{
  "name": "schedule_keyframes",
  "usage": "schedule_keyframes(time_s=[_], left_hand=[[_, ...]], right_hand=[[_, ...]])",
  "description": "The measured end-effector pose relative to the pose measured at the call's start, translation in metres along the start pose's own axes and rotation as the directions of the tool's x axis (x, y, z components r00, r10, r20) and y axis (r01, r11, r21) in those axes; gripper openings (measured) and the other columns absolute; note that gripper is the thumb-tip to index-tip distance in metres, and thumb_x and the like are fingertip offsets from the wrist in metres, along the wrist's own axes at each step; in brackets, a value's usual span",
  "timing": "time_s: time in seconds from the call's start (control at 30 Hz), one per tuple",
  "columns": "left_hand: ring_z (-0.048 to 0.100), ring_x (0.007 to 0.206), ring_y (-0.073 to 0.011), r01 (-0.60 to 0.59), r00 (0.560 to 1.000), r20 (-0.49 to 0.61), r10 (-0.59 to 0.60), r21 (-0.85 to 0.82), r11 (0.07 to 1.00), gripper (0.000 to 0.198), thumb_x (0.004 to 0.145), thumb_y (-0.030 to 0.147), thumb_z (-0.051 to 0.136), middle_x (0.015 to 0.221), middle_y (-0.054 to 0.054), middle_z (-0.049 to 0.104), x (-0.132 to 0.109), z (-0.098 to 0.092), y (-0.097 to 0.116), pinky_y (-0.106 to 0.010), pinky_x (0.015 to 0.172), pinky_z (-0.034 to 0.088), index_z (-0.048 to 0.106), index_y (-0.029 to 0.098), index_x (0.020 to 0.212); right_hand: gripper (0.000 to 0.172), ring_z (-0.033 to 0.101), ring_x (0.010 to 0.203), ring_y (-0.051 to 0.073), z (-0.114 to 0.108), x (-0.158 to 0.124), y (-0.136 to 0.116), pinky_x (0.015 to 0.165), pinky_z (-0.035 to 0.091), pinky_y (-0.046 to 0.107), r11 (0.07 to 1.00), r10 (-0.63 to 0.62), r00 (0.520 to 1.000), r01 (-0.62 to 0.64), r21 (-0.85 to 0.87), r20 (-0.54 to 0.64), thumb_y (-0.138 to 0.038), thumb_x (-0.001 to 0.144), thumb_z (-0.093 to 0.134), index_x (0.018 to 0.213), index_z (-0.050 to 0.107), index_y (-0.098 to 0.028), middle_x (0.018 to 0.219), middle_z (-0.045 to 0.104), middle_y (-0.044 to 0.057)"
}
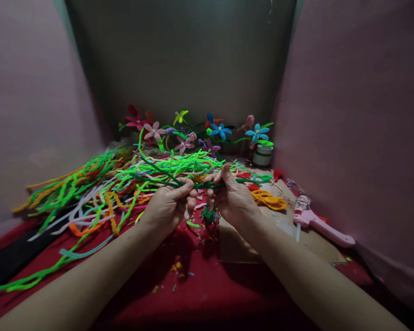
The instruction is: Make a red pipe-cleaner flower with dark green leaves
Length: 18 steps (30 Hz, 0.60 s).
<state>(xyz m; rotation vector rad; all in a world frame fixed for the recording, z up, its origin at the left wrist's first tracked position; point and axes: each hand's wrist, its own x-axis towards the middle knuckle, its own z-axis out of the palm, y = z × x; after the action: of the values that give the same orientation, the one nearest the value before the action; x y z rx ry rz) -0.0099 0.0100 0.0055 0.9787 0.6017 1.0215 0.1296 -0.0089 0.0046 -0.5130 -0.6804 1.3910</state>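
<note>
My left hand [167, 204] and my right hand [232, 195] meet at the middle of a red cloth [200, 285]. Both are closed in a pinch on a bundle of dark green pipe cleaners [203, 185] that runs between them and out to the left. A short tuft of green ends [209, 214] hangs below my fingers. A big loose heap of bright green, orange, white and pink pipe cleaners [100, 188] spreads to the left behind my left hand.
Finished pipe-cleaner flowers [193, 131] stand in a row at the back. A small white jar [262, 155] is at the back right. A pink glue gun [317, 223] lies on brown cardboard [238, 246] to the right, near orange loops [269, 200]. Pink walls close both sides.
</note>
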Motion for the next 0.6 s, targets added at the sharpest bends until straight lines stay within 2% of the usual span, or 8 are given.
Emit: schedule_keyframes(time_s=[0.13,0.27,0.37,0.47,0.53,0.6], left_hand=[[0.05,0.038,-0.0071,-0.034,0.994,-0.103,0.039,0.051,0.998,0.011,0.075,0.016,0.064,0.055,-0.001,0.059,0.002,0.001,0.002,-0.016,0.033,0.04,0.058,0.011,0.067],[0.053,0.041,-0.0079,-0.091,0.982,-0.161,0.097,0.044,0.995,0.014,0.076,0.015,0.064,0.052,-0.002,0.059,0.007,0.001,0.003,-0.016,0.038,0.044,0.059,0.01,0.064],[0.058,0.046,-0.0087,-0.089,0.986,-0.148,0.077,-0.073,0.993,0.014,0.079,0.009,0.059,0.058,-0.004,0.064,0.013,-0.002,0.004,-0.016,0.045,0.049,0.06,0.009,0.065],[0.064,0.055,-0.0094,-0.135,0.967,-0.239,0.091,-0.176,0.975,0.02,0.082,0.002,0.051,0.061,-0.004,0.064,0.015,-0.003,0.011,-0.015,0.051,0.054,0.059,0.009,0.065],[0.065,0.056,-0.0098,-0.177,0.943,-0.314,0.114,-0.178,0.968,0.021,0.081,0.001,0.051,0.059,-0.002,0.062,0.015,-0.004,0.02,-0.014,0.052,0.055,0.058,0.009,0.064],[0.065,0.055,-0.0102,-0.197,0.931,-0.338,0.139,-0.144,0.97,0.018,0.081,0.002,0.053,0.059,-0.002,0.062,0.015,-0.005,0.03,-0.014,0.05,0.055,0.059,0.01,0.065]], right_hand=[[0.046,0.054,0.047,0.008,-0.006,0.003,0.001,0.044,0.041,0.023,0.992,-0.079,0.997,0.08,-0.093,0.011,-0.061,0.063,0.066,0.058,0.053,-0.017,0.072,0.066,0.001],[0.051,0.055,0.05,0.008,-0.006,0.001,0.002,0.047,0.043,0.022,0.985,-0.099,0.995,0.102,-0.139,0.029,-0.065,0.066,0.06,0.055,0.052,-0.016,0.079,0.067,0.003],[0.05,0.054,0.05,0.008,-0.004,0.0,0.001,0.046,0.042,0.022,0.992,-0.055,0.997,0.06,-0.107,0.051,-0.064,0.065,0.063,0.053,0.051,-0.016,0.078,0.067,0.003],[0.048,0.057,0.054,0.009,-0.003,-0.001,-0.002,0.052,0.045,0.023,0.994,-0.052,0.992,0.062,-0.087,0.112,-0.06,0.067,0.064,0.052,0.051,-0.016,0.08,0.069,0.004],[0.045,0.06,0.058,0.011,-0.002,-0.003,-0.009,0.054,0.047,0.024,0.99,-0.057,0.983,0.079,-0.118,0.177,-0.056,0.07,0.063,0.052,0.053,-0.017,0.078,0.07,0.004],[0.04,0.059,0.053,0.011,0.0,-0.008,-0.023,0.048,0.043,0.023,0.978,-0.053,0.968,0.1,-0.184,0.245,-0.05,0.072,0.064,0.052,0.055,-0.017,0.074,0.071,0.004]])
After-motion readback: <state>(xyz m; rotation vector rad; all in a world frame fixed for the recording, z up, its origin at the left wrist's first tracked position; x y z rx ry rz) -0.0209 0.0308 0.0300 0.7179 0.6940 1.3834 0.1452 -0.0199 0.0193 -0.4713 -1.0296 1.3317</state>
